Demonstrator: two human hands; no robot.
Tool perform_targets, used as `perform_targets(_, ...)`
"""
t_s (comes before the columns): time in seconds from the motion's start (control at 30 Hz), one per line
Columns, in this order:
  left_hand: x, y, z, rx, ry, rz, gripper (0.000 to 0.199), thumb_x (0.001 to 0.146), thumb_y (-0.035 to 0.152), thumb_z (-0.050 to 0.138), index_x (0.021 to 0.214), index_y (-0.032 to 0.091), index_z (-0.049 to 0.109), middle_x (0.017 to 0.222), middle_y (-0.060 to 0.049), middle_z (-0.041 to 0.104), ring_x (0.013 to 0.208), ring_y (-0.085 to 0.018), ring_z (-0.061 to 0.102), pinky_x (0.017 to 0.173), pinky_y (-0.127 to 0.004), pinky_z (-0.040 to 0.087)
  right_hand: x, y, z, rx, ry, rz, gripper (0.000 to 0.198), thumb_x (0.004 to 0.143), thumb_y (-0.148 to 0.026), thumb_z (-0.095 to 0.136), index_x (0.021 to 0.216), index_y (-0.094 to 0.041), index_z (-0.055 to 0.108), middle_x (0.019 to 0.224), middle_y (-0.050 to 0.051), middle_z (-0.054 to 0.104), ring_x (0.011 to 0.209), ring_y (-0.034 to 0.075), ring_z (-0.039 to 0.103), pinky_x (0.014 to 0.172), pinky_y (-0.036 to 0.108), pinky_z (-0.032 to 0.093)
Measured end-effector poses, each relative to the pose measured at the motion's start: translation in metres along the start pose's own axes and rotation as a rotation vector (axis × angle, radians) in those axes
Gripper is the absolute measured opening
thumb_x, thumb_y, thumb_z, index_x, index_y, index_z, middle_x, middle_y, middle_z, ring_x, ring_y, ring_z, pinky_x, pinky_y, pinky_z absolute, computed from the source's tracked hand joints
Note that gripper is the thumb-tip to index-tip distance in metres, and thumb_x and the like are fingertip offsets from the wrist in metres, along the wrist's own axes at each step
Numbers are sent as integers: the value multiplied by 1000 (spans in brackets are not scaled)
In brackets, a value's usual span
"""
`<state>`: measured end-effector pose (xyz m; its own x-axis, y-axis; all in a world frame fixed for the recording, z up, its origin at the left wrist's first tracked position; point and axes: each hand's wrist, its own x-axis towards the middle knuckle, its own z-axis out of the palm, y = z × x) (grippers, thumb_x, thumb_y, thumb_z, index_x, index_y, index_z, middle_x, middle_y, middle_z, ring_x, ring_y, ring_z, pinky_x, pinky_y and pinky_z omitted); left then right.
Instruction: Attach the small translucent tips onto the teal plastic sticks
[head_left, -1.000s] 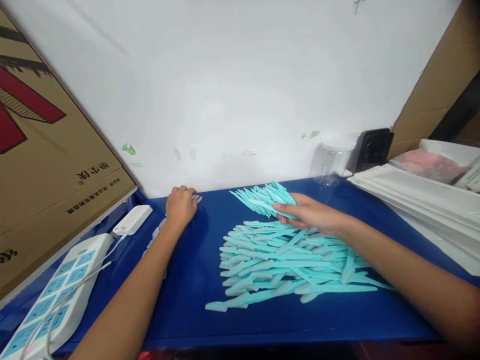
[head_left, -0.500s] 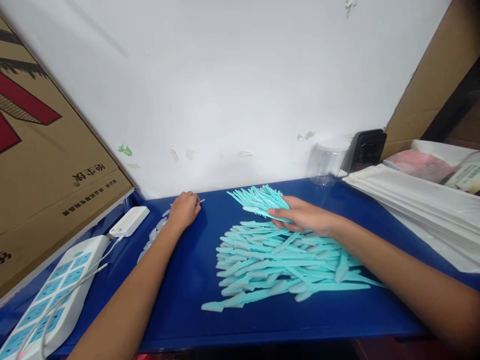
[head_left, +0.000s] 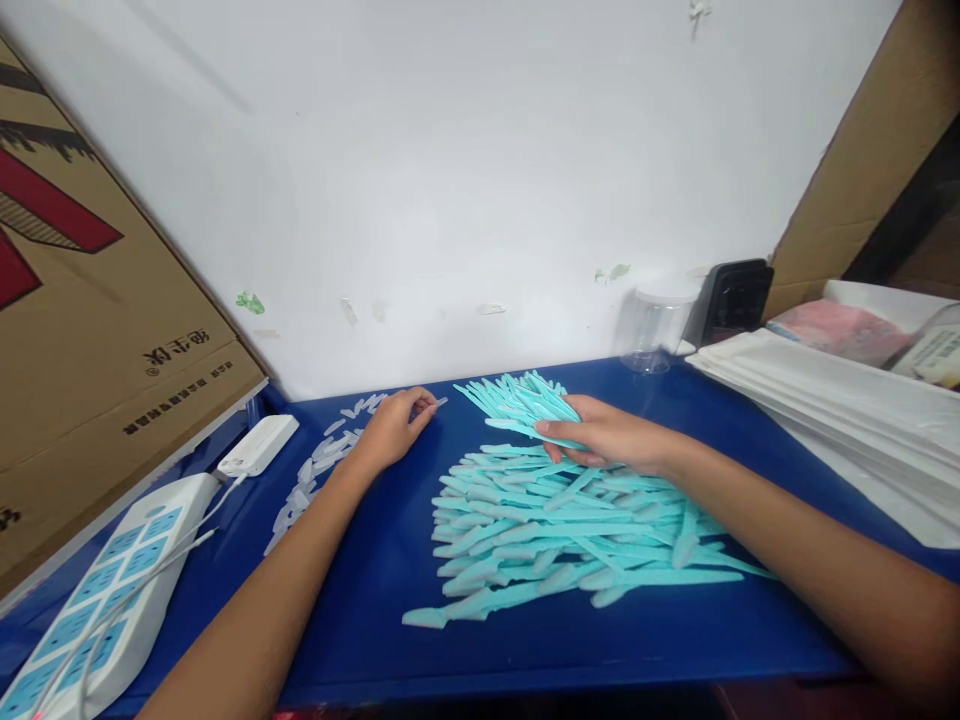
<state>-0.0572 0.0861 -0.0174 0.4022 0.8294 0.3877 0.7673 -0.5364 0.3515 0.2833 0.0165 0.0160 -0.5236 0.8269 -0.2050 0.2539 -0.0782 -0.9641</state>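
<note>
My left hand pinches a small translucent plastic cap between thumb and fingertips, its end pointing right. Beneath and behind that wrist lie loose translucent caps, scattered on the blue table. My right hand is closed on a turquoise eyebrow razor, whose tip points left; whether it grips more than one is hidden. Just behind those fingers is a bundle of turquoise razors, partly covered by the hand. Below the right hand spreads a larger pile of razors with greyish covers over their heads.
At left are a white power strip with cables and a white adapter, beside a big cardboard box. A clear jar and a black object stand against the wall. White sheets are stacked at right.
My left hand has moved right with the cap, closer to the razor in my right hand, uncovering more loose caps. My right hand has stayed nearly still.
</note>
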Motion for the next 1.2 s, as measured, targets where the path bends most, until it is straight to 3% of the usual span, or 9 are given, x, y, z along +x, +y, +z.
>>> perform_targets(0.17,-2,36,5,-151,178,121,21,98,37,61,101,21,75,94,-5,78,80,-19,69,75,-32,55,-1,-2,0,46,-68,-22,35,89,-51,70,85,-19,57,53,-6,54,40,6,31,39,22,19)
perform_targets(0.37,-9,71,4,-326,329,169,14,94,30,69,97,22,80,100,-6,80,91,-22,74,87,-38,60,0,-2,0,160,-145,-6,35,88,-47,74,79,-18,57,50,-7,53,37,4,28,36,21,18)
perform_targets(0.53,-13,86,3,-482,319,115,10,91,27,74,94,21,81,100,-6,80,94,-24,76,91,-41,62,2,0,-1,177,-203,7,37,91,-49,70,77,-15,60,51,-5,55,36,3,27,34,20,18)
perform_targets(0.87,-10,84,3,-705,283,8,15,83,29,82,93,18,82,99,-9,81,95,-27,77,88,-41,64,7,9,-7,199,-247,32,43,96,-50,65,77,-12,66,53,-3,55,34,2,26,32,19,16)
perform_targets(1.03,-12,90,1,-769,291,-27,15,83,29,82,92,17,81,100,-10,81,98,-27,77,91,-40,63,7,7,-8,209,-288,66,45,97,-51,63,76,-11,66,45,-8,45,32,2,24,30,16,18)
perform_targets(1.2,-11,93,0,-857,280,-73,18,78,29,85,90,15,81,100,-11,81,97,-28,77,92,-39,63,6,5,-6,300,-316,9,38,96,-41,66,73,-12,61,53,-2,59,31,0,29,30,13,22)
